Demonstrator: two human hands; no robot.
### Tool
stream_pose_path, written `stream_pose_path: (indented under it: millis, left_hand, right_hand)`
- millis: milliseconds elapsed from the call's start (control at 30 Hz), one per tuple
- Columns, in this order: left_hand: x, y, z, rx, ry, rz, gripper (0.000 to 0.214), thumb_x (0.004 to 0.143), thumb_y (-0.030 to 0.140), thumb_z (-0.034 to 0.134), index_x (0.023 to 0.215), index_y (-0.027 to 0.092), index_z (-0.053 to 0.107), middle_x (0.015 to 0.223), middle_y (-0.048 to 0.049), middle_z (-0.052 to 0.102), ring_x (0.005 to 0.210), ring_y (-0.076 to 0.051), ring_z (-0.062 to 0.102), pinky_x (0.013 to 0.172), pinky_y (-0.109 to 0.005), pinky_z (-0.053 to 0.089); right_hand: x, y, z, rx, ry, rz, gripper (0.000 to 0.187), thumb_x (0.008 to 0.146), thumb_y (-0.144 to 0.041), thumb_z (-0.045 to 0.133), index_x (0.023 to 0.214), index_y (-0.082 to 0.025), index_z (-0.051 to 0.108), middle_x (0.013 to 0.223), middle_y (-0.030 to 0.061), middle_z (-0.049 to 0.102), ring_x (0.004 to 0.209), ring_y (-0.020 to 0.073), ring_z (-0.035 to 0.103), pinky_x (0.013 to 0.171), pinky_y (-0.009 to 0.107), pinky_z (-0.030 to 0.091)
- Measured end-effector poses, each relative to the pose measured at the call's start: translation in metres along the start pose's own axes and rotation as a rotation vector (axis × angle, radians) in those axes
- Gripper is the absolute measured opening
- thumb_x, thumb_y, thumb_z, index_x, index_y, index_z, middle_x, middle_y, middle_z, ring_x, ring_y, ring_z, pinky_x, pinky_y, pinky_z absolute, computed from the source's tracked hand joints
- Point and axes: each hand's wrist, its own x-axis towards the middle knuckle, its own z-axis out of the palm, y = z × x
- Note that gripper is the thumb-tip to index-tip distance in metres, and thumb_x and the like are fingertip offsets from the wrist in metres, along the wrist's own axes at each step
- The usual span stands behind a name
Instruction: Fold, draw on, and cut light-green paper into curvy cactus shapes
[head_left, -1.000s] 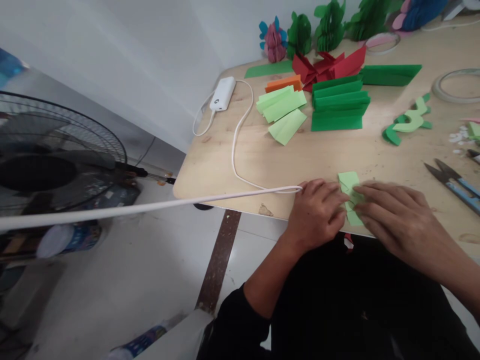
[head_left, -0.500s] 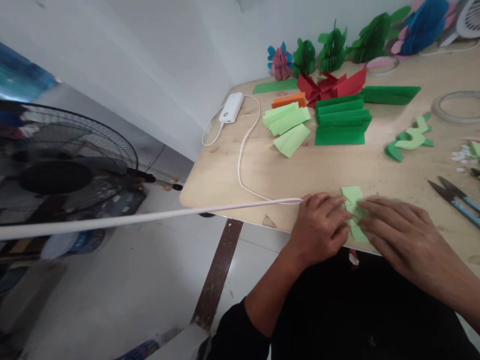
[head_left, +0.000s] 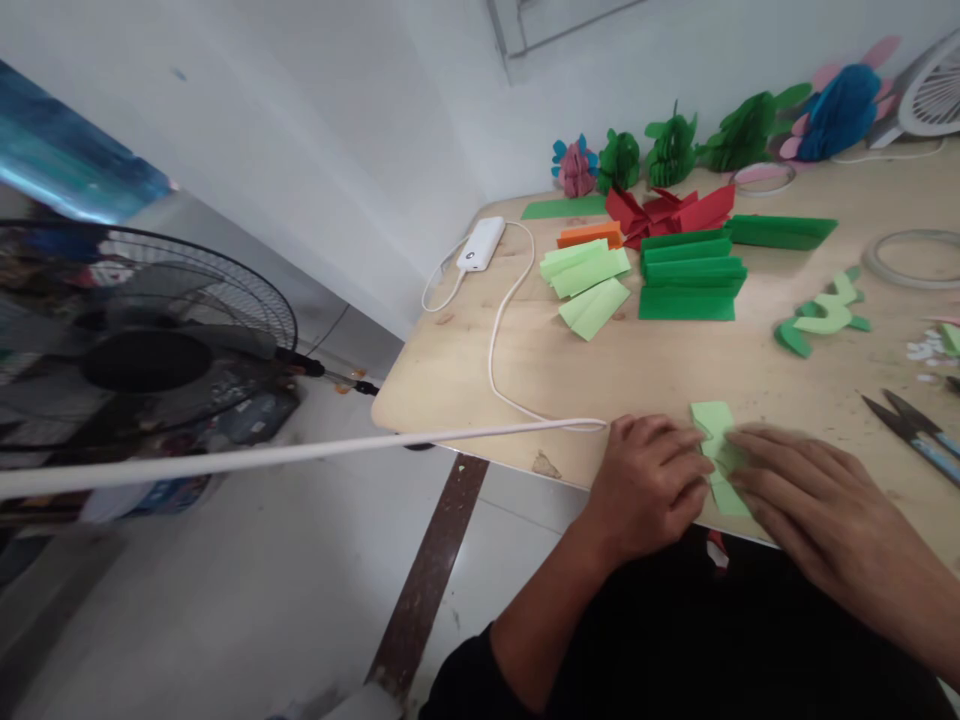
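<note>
At the table's front edge lies a light green paper strip (head_left: 720,430) with notched cuts or folds along it. My left hand (head_left: 656,475) is closed, its curled fingertips pressing on the strip's left side. My right hand (head_left: 814,500) lies across the strip's right side, fingers stretched out and slightly blurred. Part of the strip is hidden beneath the fingers. To the right, a pair of scissors (head_left: 919,435) lies with its blades apart. Beyond my right hand are wavy green paper cutouts (head_left: 825,315).
Folded light green papers (head_left: 589,270), dark green papers (head_left: 690,285) and red papers (head_left: 667,215) lie farther back. Paper figures (head_left: 739,130) stand along the wall. A white cable (head_left: 495,340) runs from a power bank (head_left: 482,243) toward my left hand. A floor fan (head_left: 142,350) stands left.
The view has tilted up slightly, so the table and everything on it sit lower in the picture. Both hands stay at the light green strip, with little visible movement.
</note>
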Motion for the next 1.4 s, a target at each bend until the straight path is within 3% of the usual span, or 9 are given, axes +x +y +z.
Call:
stream_pose_path:
  millis: [167,300,533,667,900,1200,1400]
  left_hand:
    - [0.0,-0.0005,0.0008,-0.038,0.045,0.02,0.018,0.095,0.029,0.057,0.1,0.023,0.073,0.127,0.0028,0.072,0.12,-0.021,0.055,0.104,-0.04,0.038]
    - [0.0002,0.0013,-0.0006,-0.055,0.015,-0.007,0.02,0.096,0.029,0.055,0.099,0.023,0.073,0.127,0.0007,0.072,0.122,-0.023,0.056,0.105,-0.04,0.037]
    - [0.004,0.0054,0.0001,-0.009,0.069,-0.047,0.032,0.094,0.035,0.053,0.118,0.018,0.068,0.135,-0.0047,0.067,0.126,-0.025,0.052,0.107,-0.043,0.038]
    - [0.0063,0.0069,0.0016,0.096,0.011,-0.04,0.04,0.098,0.043,0.048,0.125,0.018,0.064,0.141,-0.007,0.063,0.128,-0.029,0.05,0.104,-0.047,0.038]
    - [0.0056,0.0063,0.0009,0.124,-0.037,-0.037,0.041,0.099,0.044,0.047,0.126,0.019,0.064,0.141,-0.0073,0.063,0.129,-0.028,0.049,0.105,-0.047,0.037]
    - [0.0046,0.0049,0.0009,0.087,-0.001,-0.013,0.041,0.099,0.045,0.047,0.125,0.018,0.064,0.138,-0.0063,0.065,0.127,-0.026,0.051,0.103,-0.045,0.038]
    - [0.0042,0.0038,0.0013,0.08,0.016,-0.006,0.034,0.099,0.035,0.047,0.121,0.018,0.065,0.138,-0.0046,0.066,0.128,-0.026,0.05,0.106,-0.046,0.036]
  right_hand:
    - [-0.0013,0.0004,-0.0005,0.025,-0.022,0.038,0.021,0.093,-0.02,0.056,0.109,-0.03,0.064,0.12,0.0061,0.074,0.114,0.0301,0.067,0.089,0.047,0.054]
    - [-0.0045,0.0011,0.0024,0.047,-0.013,0.036,0.019,0.095,-0.027,0.054,0.11,-0.027,0.065,0.12,0.0077,0.073,0.117,0.0301,0.065,0.092,0.046,0.051]
    - [-0.004,0.0002,0.0026,0.037,-0.003,0.029,0.016,0.094,-0.026,0.055,0.106,-0.025,0.066,0.12,0.0086,0.073,0.117,0.03,0.065,0.091,0.045,0.051]
    - [-0.0034,0.0007,0.0027,0.019,-0.008,-0.001,0.017,0.096,-0.028,0.053,0.106,-0.023,0.066,0.119,0.0098,0.073,0.117,0.0298,0.065,0.092,0.045,0.05]
    - [-0.0056,0.0009,0.0034,0.049,-0.005,0.029,0.016,0.093,-0.024,0.057,0.104,-0.026,0.068,0.121,0.008,0.073,0.117,0.0306,0.065,0.094,0.045,0.05]
    - [-0.0057,0.0,0.0034,0.048,-0.016,0.039,0.016,0.095,-0.025,0.055,0.108,-0.024,0.064,0.121,0.0096,0.072,0.119,0.0301,0.063,0.094,0.047,0.05]
    - [-0.0039,-0.0025,0.0004,0.047,-0.044,0.066,0.015,0.095,-0.023,0.055,0.106,-0.026,0.064,0.124,0.0093,0.072,0.122,0.0311,0.063,0.093,0.048,0.051]
